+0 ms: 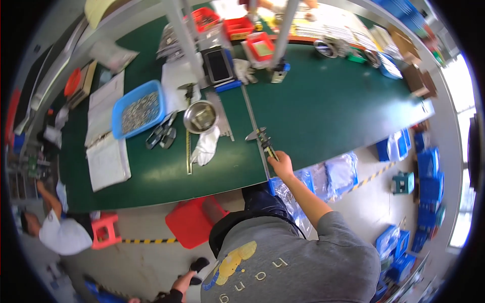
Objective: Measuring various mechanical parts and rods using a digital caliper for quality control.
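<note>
My right hand (282,164) reaches forward over the front edge of the green table (323,111) and grips the near end of a metal caliper (263,140). The caliper lies along the seam between two green table tops, jaws pointing away from me. My left hand does not show; my grey shirt fills the lower middle of the view.
Left of the caliper lie a white glove (207,146), a steel ruler (188,151), a metal bowl (200,116), black pliers (161,135), a blue tray of small metal parts (139,113) and papers (107,161). Red stool (194,222) below. Another person (60,232) crouches lower left. Blue crates (429,171) stand right.
</note>
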Demonstrator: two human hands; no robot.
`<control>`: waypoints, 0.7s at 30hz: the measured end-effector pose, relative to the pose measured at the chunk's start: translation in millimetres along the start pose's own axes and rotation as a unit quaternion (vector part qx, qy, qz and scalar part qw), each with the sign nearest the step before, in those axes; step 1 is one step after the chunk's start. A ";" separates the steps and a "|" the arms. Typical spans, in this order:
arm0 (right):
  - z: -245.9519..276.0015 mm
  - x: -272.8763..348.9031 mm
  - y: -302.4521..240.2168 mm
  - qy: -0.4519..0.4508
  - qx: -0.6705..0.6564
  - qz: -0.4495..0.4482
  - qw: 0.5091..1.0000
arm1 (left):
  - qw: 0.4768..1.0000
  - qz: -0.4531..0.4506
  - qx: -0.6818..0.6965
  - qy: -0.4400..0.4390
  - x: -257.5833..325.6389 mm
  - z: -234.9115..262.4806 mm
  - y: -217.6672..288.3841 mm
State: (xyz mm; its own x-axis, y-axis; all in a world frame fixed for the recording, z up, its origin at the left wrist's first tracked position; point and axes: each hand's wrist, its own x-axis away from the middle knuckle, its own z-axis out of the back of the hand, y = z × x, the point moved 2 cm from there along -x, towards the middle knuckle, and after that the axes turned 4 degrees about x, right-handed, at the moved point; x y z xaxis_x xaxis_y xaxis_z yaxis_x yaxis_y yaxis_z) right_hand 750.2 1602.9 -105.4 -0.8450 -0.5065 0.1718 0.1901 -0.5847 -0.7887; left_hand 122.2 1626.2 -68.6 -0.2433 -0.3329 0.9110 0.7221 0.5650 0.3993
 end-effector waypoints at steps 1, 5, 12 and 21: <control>-3.9 -13.8 -12.6 -0.015 -0.006 -0.018 1.000 | 0.988 -0.027 -0.153 -0.013 -28.4 15.4 -41.6; -39.4 -66.6 -15.7 -0.088 -0.028 -0.066 0.994 | 0.962 0.135 -0.232 -0.036 -84.1 14.4 -86.1; -68.1 -101.2 -55.4 0.032 0.026 -0.018 0.999 | 0.934 -0.097 -0.340 -0.041 69.7 145.9 -53.3; -83.1 -122.3 -69.9 0.029 0.170 -0.081 0.982 | 0.906 -0.264 -0.329 -0.037 55.3 63.7 -48.5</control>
State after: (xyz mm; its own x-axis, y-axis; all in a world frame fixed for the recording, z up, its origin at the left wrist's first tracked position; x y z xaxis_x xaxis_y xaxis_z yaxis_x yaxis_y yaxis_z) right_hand 798.7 1758.4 -120.3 -0.9033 -0.3583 0.2360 0.1992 -0.8374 -0.5090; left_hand 32.4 1628.4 -31.0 -0.6919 -0.3603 0.6256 0.7167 -0.2379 0.6556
